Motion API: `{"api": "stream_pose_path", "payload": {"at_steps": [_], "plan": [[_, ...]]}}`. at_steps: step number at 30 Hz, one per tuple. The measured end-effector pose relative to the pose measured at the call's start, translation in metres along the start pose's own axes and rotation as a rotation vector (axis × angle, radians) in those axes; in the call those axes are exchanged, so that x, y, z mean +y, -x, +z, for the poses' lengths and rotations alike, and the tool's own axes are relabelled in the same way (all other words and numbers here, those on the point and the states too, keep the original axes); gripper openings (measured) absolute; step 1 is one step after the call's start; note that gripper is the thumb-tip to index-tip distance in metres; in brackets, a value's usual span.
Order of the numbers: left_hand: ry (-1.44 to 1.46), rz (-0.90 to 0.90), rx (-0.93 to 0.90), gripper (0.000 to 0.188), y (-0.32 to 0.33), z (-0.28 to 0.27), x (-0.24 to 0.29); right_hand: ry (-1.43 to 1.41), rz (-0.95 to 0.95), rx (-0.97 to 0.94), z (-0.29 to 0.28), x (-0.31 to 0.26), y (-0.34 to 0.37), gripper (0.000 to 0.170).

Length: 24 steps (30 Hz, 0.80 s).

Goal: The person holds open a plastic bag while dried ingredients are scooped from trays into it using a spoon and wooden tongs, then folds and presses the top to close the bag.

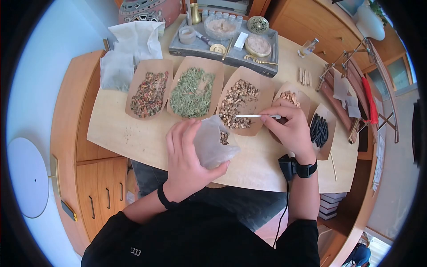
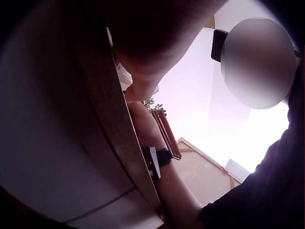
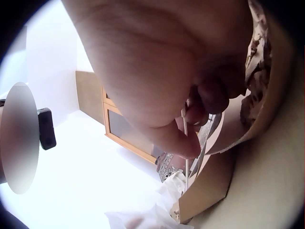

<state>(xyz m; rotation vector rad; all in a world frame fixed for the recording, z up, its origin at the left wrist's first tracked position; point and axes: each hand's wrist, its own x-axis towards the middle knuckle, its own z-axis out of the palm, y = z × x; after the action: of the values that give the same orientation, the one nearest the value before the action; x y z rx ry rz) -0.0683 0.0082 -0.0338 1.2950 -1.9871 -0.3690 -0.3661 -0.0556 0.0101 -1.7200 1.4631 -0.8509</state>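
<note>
In the head view the left hand (image 1: 184,162) grips a translucent white pouch (image 1: 212,144), its thumb along the lower edge; brown chopped pieces (image 1: 224,137) show inside. The right hand (image 1: 291,129) pinches a thin white stick-like spoon (image 1: 253,116), whose tip lies over the brown chopped pieces in the third paper tray (image 1: 255,93), close to the pouch's opening. The right wrist view shows the right hand (image 3: 167,90) with thumb and fingers on the white handle (image 3: 186,164), the pouch (image 3: 147,218) below. In the left wrist view most of the left hand's grip is hidden.
Paper trays hold mixed reddish bits (image 1: 149,94), green stalks (image 1: 192,93), light pieces (image 1: 290,97) and black sticks (image 1: 319,130). Behind them stands a grey tray (image 1: 187,50) with bowls. More white pouches (image 1: 116,69) lie at the left, a wooden rack (image 1: 351,89) at the right.
</note>
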Motion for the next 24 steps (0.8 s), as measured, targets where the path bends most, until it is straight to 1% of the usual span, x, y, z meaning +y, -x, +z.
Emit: {"api": "stream_pose_path", "payload": {"at_steps": [2,3,5,6,8,9,11,12,13,14,15,16,18,22,24], "plan": [[0.001,0.0,0.0,0.122,0.0,0.0,0.0,-0.085,0.042,-0.033,-0.004,-0.001,0.002,0.013],[0.006,0.006,0.017,0.118,-0.001,0.001,0.0,-0.085,0.042,-0.034,-0.006,-0.004,0.004,0.013],[0.01,0.009,0.034,0.115,-0.001,0.002,0.0,-0.046,-0.036,-0.141,-0.01,-0.009,0.005,0.013],[0.013,0.01,0.036,0.115,-0.001,0.002,-0.001,-0.047,-0.036,-0.142,-0.01,-0.008,0.005,0.013],[0.016,0.009,0.035,0.115,-0.001,0.002,-0.001,-0.035,-0.023,0.017,-0.012,-0.007,0.006,0.014],[0.013,0.013,0.036,0.116,-0.001,0.001,-0.001,-0.035,-0.021,0.017,-0.014,-0.004,0.006,0.014],[0.011,0.015,0.036,0.116,-0.001,0.001,0.0,0.089,-0.027,0.134,-0.02,0.003,0.004,0.015],[0.01,0.011,0.033,0.116,-0.001,0.001,0.0,0.162,-0.026,0.133,-0.021,0.0,0.004,0.016],[0.008,0.006,0.028,0.116,-0.001,0.0,0.0,0.16,-0.026,0.131,-0.019,0.001,0.004,0.016],[0.006,0.006,0.026,0.116,0.0,0.0,0.0,0.131,-0.008,0.09,-0.017,0.003,0.003,0.016],[0.006,0.004,0.013,0.119,0.0,0.001,-0.001,0.103,0.01,0.05,-0.014,0.004,0.003,0.015],[0.007,0.003,0.0,0.123,0.0,0.001,-0.001,0.102,0.013,0.052,-0.011,0.002,0.003,0.015],[0.006,0.004,-0.005,0.123,0.0,0.0,0.0,0.099,-0.028,-0.025,-0.004,-0.004,0.002,0.014],[-0.009,0.002,-0.005,0.123,0.0,0.0,-0.001,0.058,-0.02,-0.031,0.004,-0.007,0.001,0.014],[-0.005,-0.001,-0.006,0.123,0.0,0.0,-0.002,0.024,-0.029,0.013,0.006,-0.005,0.001,0.014]]}}
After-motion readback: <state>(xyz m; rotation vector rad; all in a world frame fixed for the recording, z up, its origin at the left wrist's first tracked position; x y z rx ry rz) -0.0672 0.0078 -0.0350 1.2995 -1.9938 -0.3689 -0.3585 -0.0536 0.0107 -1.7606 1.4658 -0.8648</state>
